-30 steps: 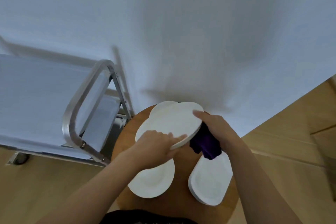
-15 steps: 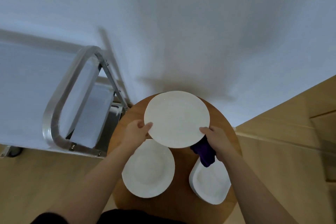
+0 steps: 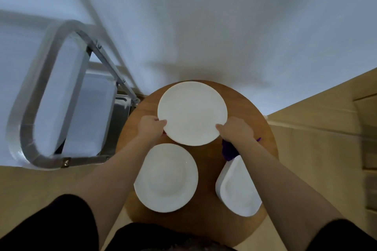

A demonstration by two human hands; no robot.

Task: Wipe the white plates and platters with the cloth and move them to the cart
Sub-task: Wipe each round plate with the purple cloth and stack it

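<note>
holding one plate [image 3: 192, 113]; two more dishes, one cloth [image 3: 229, 151].

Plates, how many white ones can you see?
3. One plate is held up in both hands, one lies on the table's near left, and a platter stack sits near right; its count is unclear.

1. The plate [image 3: 192, 113] gripped by both hands is plain white.
2. The cloth [image 3: 229, 151] under the right grip is purple.
3. The table [image 3: 206, 161] below is warm brown.
4. The cart [image 3: 51, 96] left of the grip is silver-grey.
</note>
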